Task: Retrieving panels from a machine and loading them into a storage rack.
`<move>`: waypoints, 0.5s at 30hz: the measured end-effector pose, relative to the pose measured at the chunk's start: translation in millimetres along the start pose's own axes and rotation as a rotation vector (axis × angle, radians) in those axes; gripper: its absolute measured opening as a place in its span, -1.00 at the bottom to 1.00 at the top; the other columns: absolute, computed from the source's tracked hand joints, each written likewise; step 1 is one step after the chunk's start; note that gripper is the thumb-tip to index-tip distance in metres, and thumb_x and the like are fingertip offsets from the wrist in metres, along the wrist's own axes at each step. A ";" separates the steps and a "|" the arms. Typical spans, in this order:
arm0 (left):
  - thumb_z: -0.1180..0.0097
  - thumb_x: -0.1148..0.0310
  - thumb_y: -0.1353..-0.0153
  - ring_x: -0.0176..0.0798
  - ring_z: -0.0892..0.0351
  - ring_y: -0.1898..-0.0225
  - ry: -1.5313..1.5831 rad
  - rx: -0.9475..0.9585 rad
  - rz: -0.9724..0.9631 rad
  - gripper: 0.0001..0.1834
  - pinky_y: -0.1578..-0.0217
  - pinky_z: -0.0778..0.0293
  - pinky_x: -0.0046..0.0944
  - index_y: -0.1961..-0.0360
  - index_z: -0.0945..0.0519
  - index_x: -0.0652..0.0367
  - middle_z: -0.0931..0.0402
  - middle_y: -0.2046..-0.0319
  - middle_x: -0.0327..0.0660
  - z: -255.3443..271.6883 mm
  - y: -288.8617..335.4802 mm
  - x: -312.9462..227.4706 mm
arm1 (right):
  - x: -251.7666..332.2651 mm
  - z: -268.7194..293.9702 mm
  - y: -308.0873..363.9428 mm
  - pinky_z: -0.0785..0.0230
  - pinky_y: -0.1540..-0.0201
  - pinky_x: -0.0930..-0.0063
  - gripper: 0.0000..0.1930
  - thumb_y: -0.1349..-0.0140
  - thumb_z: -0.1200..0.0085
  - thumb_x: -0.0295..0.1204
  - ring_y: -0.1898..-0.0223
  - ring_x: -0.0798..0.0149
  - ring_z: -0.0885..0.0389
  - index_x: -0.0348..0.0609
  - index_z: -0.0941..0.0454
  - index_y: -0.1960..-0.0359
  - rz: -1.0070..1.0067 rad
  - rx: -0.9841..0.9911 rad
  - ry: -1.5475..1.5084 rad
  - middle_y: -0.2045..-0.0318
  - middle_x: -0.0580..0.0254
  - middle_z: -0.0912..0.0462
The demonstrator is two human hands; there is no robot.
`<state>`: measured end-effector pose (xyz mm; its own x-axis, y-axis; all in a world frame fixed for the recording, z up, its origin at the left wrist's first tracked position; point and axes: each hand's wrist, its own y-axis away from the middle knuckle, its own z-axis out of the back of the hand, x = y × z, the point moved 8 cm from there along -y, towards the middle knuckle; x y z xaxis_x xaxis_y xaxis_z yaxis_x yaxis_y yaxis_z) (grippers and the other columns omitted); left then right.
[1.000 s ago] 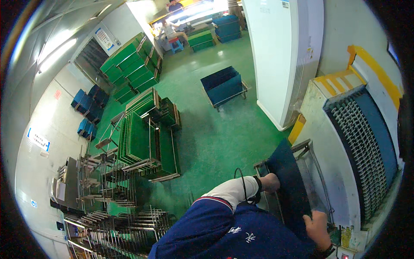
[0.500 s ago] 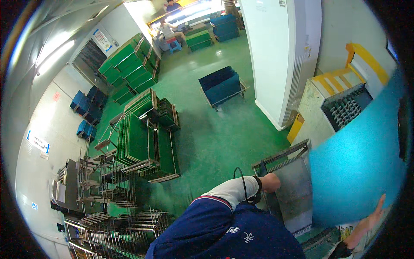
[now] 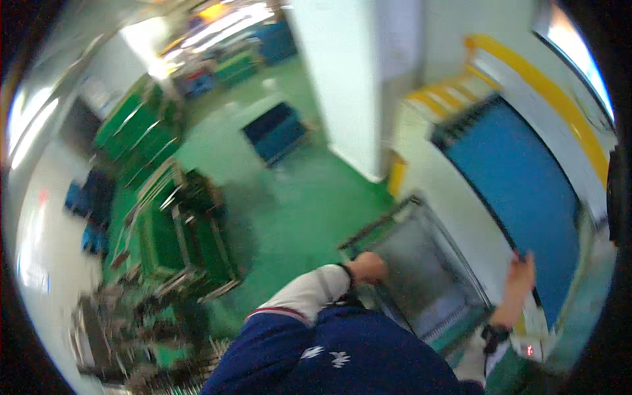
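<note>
A large blue panel [image 3: 520, 178] lies sloping on the pale machine to my right. My right hand [image 3: 520, 280] is at the panel's near-left edge. Its fingers point away from me and are blurred, so their grip is unclear. Close in front of my body stands a metal rack [image 3: 454, 247] with slotted rails and a grey sheet-like surface [image 3: 421, 270] inside its frame. My left hand [image 3: 368, 268] is closed at the rack's left rail. Its fingertips are hidden, and what they hold cannot be made out.
The machine has a yellow-striped guard [image 3: 454, 95]. Beyond the rack are a tall white cabinet [image 3: 336, 72] and a blue bin [image 3: 275, 135] on the green floor. Racks of green boards [image 3: 158, 237] stand to the left, with stacked green crates [image 3: 138, 131] behind.
The blue panel has gone from raised and tilted beside my right hand to lying on the machine. My right hand has moved left and up in view. The whole view has swung right and blurred.
</note>
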<state>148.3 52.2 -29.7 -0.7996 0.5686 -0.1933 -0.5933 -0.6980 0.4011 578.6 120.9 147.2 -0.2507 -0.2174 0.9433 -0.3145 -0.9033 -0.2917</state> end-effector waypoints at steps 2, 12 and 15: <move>-0.13 0.26 0.04 -0.10 -0.60 0.54 -0.020 0.084 -0.067 -0.83 0.56 -0.52 -0.09 0.56 -0.64 0.11 -0.56 0.59 -0.15 27.5 9.3 -13.3 | 18.8 -20.0 3.6 -0.48 0.15 0.38 -0.64 -0.23 -0.05 -0.50 0.22 0.19 -0.56 -0.25 -0.38 -0.07 0.100 -0.024 0.500 0.22 0.05 -0.58; -0.14 0.19 0.01 0.02 -0.62 0.28 0.025 0.093 0.051 -0.76 0.27 -0.54 -0.03 0.34 -0.65 0.02 -0.62 0.37 -0.09 59.6 14.0 -30.6 | 19.3 -85.8 -11.7 -0.48 0.19 0.23 -0.77 -0.22 -0.10 -0.44 0.21 0.15 -0.53 -0.13 -0.43 0.10 -0.470 -0.130 -1.011 0.18 0.19 -0.55; -0.15 0.18 0.00 0.01 -0.62 0.25 0.040 0.133 0.122 -0.75 0.24 -0.55 -0.04 0.28 -0.64 -0.02 -0.62 0.33 -0.09 49.6 8.3 -18.1 | 3.4 -100.1 -24.5 -0.49 0.14 0.24 -0.79 -0.20 -0.14 -0.45 0.20 0.21 -0.53 -0.08 -0.43 0.15 -0.501 -0.095 -1.060 0.20 0.24 -0.55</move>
<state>162.5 57.7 21.5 -0.8697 0.4635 -0.1699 -0.4759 -0.6958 0.5380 493.7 179.3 141.8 0.7930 -0.0851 0.6032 -0.2400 -0.9538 0.1809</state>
